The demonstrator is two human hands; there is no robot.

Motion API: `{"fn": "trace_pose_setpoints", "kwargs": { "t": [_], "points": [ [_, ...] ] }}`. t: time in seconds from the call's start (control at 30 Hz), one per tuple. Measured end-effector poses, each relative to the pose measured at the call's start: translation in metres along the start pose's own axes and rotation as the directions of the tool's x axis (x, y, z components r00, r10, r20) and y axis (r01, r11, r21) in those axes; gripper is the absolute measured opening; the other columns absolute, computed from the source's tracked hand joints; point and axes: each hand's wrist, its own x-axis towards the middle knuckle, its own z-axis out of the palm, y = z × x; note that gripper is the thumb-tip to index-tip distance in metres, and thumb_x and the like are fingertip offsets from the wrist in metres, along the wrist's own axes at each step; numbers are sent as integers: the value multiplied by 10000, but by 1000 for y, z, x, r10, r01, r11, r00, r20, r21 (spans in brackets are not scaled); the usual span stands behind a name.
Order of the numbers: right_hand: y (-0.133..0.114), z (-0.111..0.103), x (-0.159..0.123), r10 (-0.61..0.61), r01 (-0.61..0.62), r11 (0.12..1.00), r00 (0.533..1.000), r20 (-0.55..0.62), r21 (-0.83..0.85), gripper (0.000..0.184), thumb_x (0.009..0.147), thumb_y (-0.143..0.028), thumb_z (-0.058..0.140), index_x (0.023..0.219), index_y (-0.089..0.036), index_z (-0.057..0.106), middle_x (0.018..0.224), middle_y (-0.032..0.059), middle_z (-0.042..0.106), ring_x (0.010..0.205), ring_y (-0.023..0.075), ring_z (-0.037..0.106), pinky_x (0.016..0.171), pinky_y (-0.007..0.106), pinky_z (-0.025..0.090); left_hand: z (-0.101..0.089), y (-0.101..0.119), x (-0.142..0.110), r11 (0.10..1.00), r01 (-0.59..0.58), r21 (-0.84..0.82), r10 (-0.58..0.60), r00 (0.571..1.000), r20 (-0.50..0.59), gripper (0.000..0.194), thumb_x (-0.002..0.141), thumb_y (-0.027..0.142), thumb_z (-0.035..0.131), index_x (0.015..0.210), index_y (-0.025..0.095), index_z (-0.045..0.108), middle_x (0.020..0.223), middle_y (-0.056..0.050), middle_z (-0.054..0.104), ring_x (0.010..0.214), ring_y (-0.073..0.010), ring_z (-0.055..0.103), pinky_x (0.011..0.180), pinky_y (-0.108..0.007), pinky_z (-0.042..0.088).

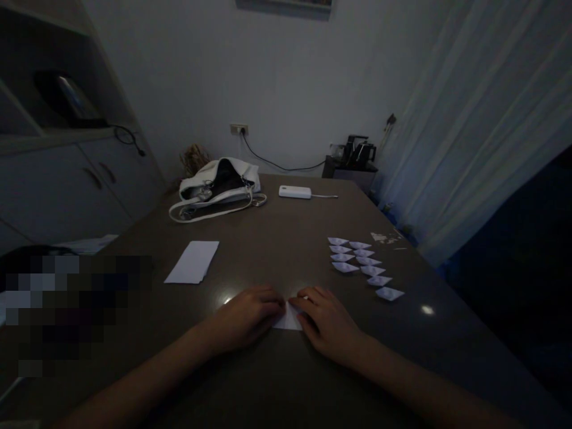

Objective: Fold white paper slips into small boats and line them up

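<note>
Your left hand (253,314) and right hand (334,329) grip the folded paper (288,322) between them, near edge running crosswise, neither clearly nearer.

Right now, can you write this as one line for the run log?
left hand: touching folded paper | right hand: touching it too | right: paper boats, two columns | left: paper stack, white bag

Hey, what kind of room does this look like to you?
Probably a room in a home, though a small office is possible: a white handbag lies on the table, a long pale curtain hangs at the right, and cupboards stand at the left.
</note>
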Motion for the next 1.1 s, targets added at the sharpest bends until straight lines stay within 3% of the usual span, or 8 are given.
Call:
{"fn": "trace_pose_setpoints", "kwargs": {
  "t": [0.1, 0.23, 0.43, 0.6, 0.73, 0.93, 1.1],
  "points": [
    [4, 1, 0, 81, -83, 996, 993, -80, -24, 300, 847, -229, 546, 1136, -159, 581, 1084, 81, 595, 1006, 228, 506, 881, 372, 402, 2, 2, -1, 995, -49, 91, 48, 999, 13, 231, 872, 99, 493, 1036, 182, 634, 1080, -73, 648, 995, -214, 566, 877, -347, 415],
    [7, -1, 0, 224, -237, 969, 962, -155, -72, 217, 824, -341, 599, 942, -162, 629, 958, 77, 628, 930, 255, 535, 826, 402, 408, 2, 5, -3, 985, -85, 147, 78, 996, 52, 329, 853, 99, 503, 1152, 204, 589, 1215, -58, 620, 1074, -231, 548, 917, -381, 388],
    [8, -4, 3, 349, -334, 936, 924, -159, 111, 120, 771, -284, 669, 797, -179, 618, 836, 37, 638, 815, 195, 581, 716, 300, 417, 7, 12, -3, 962, -102, 253, 84, 993, 81, 373, 854, 147, 485, 1222, 170, 539, 1235, -90, 616, 1050, -262, 551, 888, -410, 374],
    [9, -3, 8, 478, -450, 860, 875, -71, 240, 135, 761, -279, 672, 712, -172, 605, 665, 9, 637, 620, 147, 571, 567, 246, 364, 13, 21, -1, 957, -116, 266, 109, 993, 42, 352, 858, 170, 483, 1206, 168, 534, 1176, -111, 625, 1004, -247, 560, 873, -381, 376],
    [9, -3, 9, 468, -440, 854, 882, -45, 277, 74, 767, -226, 650, 723, -171, 626, 641, 5, 644, 587, 138, 572, 564, 243, 364, 16, 29, 0, 958, -91, 271, 87, 996, 29, 325, 862, 195, 494, 1184, 170, 535, 1134, -115, 619, 999, -246, 556, 870, -372, 374],
    [3, -1, 5, 261, -242, 963, 950, -171, 122, 53, 770, -163, 626, 803, -192, 655, 770, 15, 656, 742, 169, 582, 716, 287, 385, 14, 32, 1, 961, -48, 274, 35, 998, 53, 360, 870, 211, 493, 1229, 180, 502, 1123, -96, 609, 996, -250, 542, 879, -397, 356],
    [3, 3, 4, 397, -384, 914, 913, -97, 133, 85, 780, -263, 629, 778, -179, 643, 689, 17, 633, 635, 160, 562, 566, 247, 338, 14, 31, 2, 962, -57, 267, 39, 997, 69, 368, 866, 206, 485, 1232, 170, 498, 1122, -98, 600, 985, -248, 538, 865, -397, 363]
  ]
}}
